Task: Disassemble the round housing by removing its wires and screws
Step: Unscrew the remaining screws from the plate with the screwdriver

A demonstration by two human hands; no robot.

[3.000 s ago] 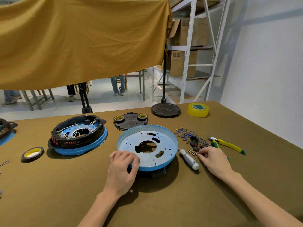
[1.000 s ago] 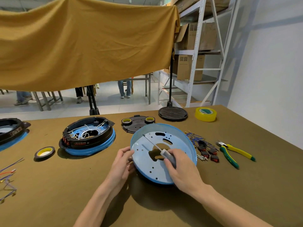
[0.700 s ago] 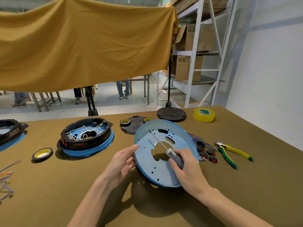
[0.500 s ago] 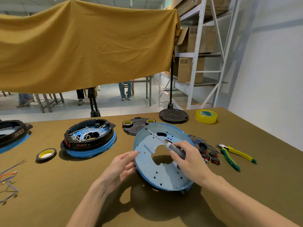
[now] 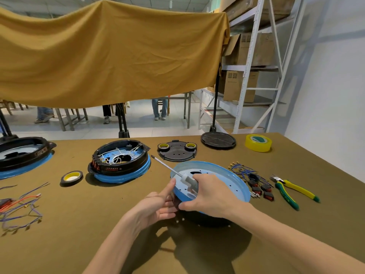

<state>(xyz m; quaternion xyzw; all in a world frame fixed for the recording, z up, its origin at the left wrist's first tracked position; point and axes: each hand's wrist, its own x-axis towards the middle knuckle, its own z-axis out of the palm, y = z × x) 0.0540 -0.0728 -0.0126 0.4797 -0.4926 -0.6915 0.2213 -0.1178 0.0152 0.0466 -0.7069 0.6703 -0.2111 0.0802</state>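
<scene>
The scene is evenly and brightly lit from overhead, with further daylight-like brightness seen on the floor (image 5: 138, 125) beyond the hanging cloth (image 5: 110, 54). Soft, dark shadows are cast on the worktop (image 5: 79, 224) beneath the forearms and under the raised blue housing (image 5: 227, 178). No strong glare is seen. Straight lines of the shelving (image 5: 248, 62) are bent outward by wide-angle distortion near the edges. Slight motion blur is shown on the screwdriver (image 5: 187, 179); fine detail is softened by compression.
</scene>
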